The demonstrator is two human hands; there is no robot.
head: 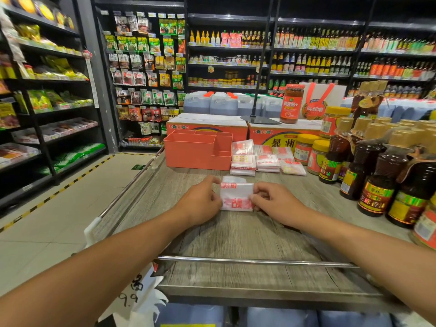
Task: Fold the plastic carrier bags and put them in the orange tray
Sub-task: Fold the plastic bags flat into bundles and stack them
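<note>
We see a small white plastic bag (236, 197) with red print lying partly folded on the grey wooden table (236, 239), near the middle. Both hands are on it. The left hand (203, 204) grips its left edge with curled fingers, and the right hand (273, 204) pinches its right edge, fingertips bent onto the plastic. A loose flap sticks out at the bag's far end.

Beyond the hands stands the orange tray (195, 154) (it has several compartments, and we cannot tell whether anything lies inside). Just to its right sit stacks of folded bags (259, 161), on the table and not in the tray. Dark bottles (377, 182) and yellow-lidded jars (306, 149) crowd the table's right side. A metal rail (254, 261) runs along the near edge.
</note>
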